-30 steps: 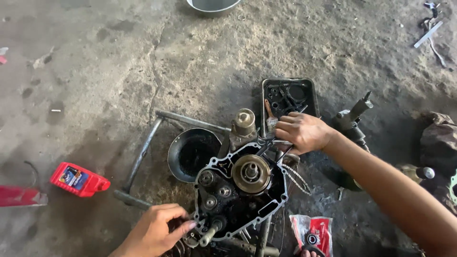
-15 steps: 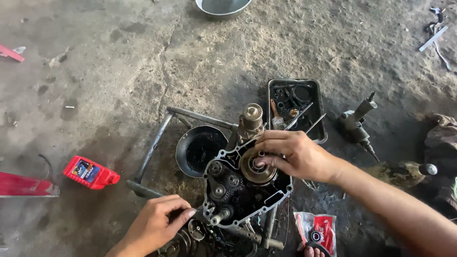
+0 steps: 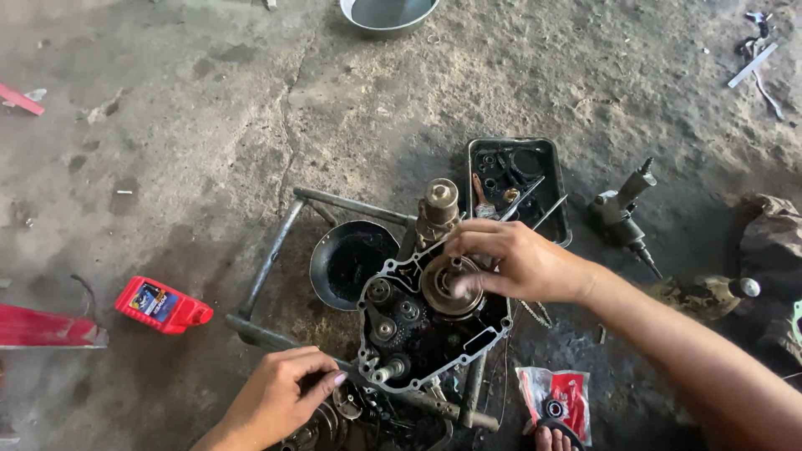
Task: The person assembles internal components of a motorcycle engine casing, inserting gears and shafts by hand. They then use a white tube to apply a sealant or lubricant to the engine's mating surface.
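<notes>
While the engine case (image 3: 430, 321) is sitting open on its metal stand (image 3: 276, 250) on the floor, gears exposed and cover off, assembly is looking only partway along. Right hand (image 3: 510, 263) is pinching the round clutch hub (image 3: 449, 286), fingers closed on its top. Left hand (image 3: 280, 392) is curling at the case's lower edge; what its grip is clamping, cannot tell.

Soft, even daylight; sharp focus, faint shadows.
</notes>
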